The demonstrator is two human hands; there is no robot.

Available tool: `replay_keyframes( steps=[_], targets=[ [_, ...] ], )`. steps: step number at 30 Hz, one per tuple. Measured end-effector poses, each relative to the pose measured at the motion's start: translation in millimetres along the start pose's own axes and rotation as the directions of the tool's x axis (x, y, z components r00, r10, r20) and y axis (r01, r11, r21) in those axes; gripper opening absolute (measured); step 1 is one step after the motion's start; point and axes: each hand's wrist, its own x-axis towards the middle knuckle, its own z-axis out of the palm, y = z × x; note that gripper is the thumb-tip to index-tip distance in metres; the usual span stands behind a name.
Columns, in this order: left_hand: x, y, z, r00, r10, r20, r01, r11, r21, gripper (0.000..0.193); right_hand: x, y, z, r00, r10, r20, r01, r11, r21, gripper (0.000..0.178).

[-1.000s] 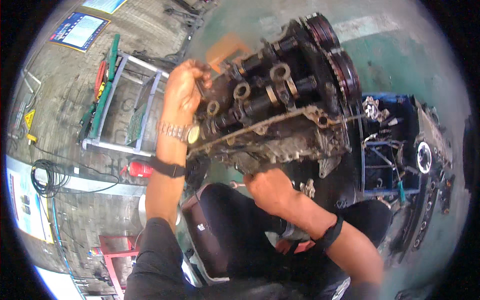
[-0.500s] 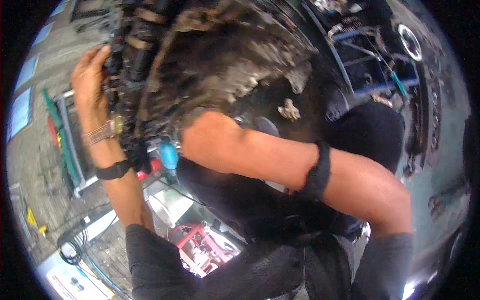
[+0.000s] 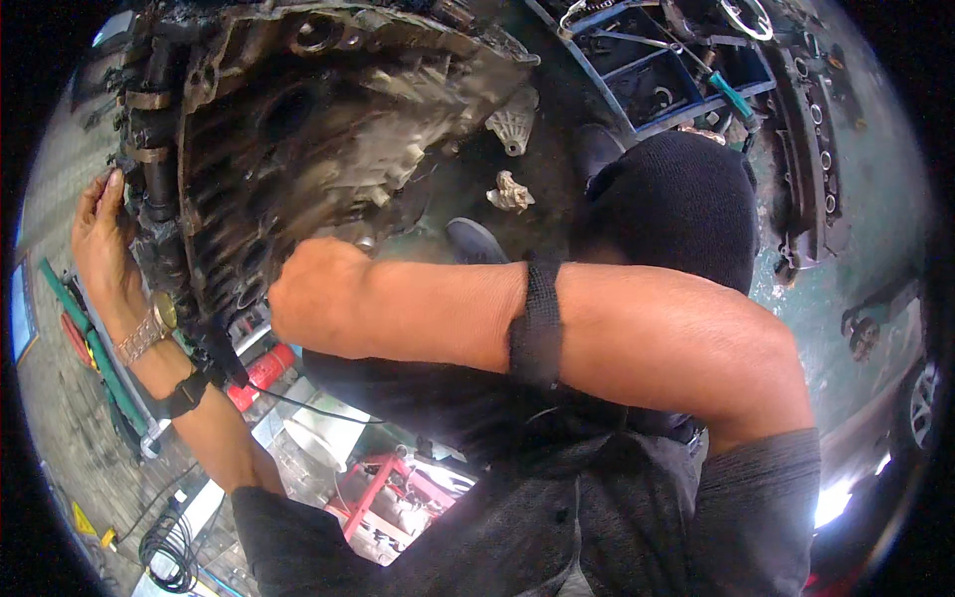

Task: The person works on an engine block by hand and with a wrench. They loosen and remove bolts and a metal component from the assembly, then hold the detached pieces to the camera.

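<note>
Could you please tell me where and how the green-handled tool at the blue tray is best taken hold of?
I would likely grip the green-handled tool by its thick handle, coming from the tray's near side, closest to the person. The handle lies across the rim of the blue tray, its end sticking outward, while the thin shaft points inward.

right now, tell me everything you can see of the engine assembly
The engine assembly is dark, grimy, metallic-looking, with paler patches. A shaft with tan bands lines its left side; a ribbed bracket juts out at right. It fills the upper left, cut off above. The left hand appears against its left edge; the right hand is at its lower side, grip hidden.
</note>
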Motion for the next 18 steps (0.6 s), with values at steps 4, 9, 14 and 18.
replay_keyframes(
  steps=[4,9,14,18],
  targets=[
    [-0.7,-3.4,-5.2,1.0,0.005,-0.023,-0.004,1.0,0.029,0.022,0.6,-2.6,-0.1,1.0,0.004,-0.013,-0.004,1.0,-0.028,0.017],
    [3.8,-9.3,-7.1,1.0,0.024,0.01,-0.025,0.998,0.057,0.019,-0.7,-2.4,1.4,0.999,0.01,-0.04,-0.011,1.0,-0.029,0.016],
    [5.2,-9.1,-5.4,1.0,0.014,0.005,-0.015,1.0,0.022,0.018,-1.4,-2.6,-1.7,1.0,-0.008,-0.03,0.007,0.999,-0.036,0.016],
    [2.9,-6.9,-2.0,1.0,0.008,0.005,-0.008,1.0,0.008,0.019,-1.4,-2.4,-2.7,1.0,-0.013,-0.017,0.012,0.999,-0.029,0.016]
  ],
)
